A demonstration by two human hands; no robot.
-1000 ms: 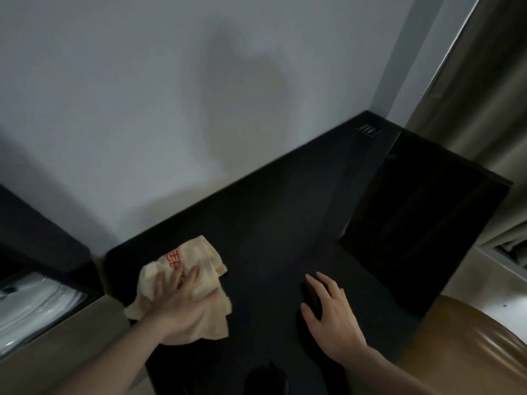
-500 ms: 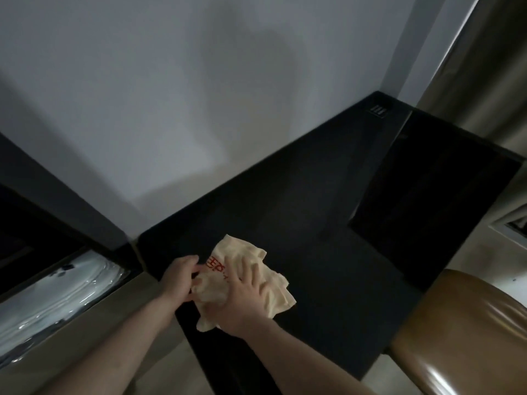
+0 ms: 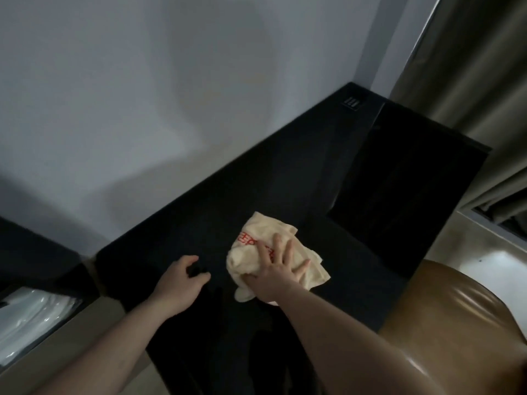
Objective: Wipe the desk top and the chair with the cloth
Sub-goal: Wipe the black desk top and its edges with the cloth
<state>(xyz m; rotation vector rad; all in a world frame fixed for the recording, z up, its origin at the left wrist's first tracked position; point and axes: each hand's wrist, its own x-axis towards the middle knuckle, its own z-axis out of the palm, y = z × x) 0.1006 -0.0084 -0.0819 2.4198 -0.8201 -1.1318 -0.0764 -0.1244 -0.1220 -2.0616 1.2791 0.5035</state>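
A crumpled cream cloth (image 3: 256, 246) with red print lies on the black desk top (image 3: 285, 172). My right hand (image 3: 278, 270) presses flat on the cloth with fingers spread. To its left, my left hand (image 3: 181, 277) rests on the desk with loosely curled fingers and holds nothing. A brown leather chair (image 3: 445, 315) stands at the lower right, beside the desk's front edge.
A grey wall runs behind the desk. A darker raised panel (image 3: 405, 183) covers the desk's right part, with a small socket plate (image 3: 353, 103) in the far corner. Curtains (image 3: 470, 81) hang at the right. A bin with a plastic liner (image 3: 31, 320) sits at the left.
The cloth passed from my left hand to my right hand, which has slid it rightward across the desk. My left hand let go and now rests on the desk.
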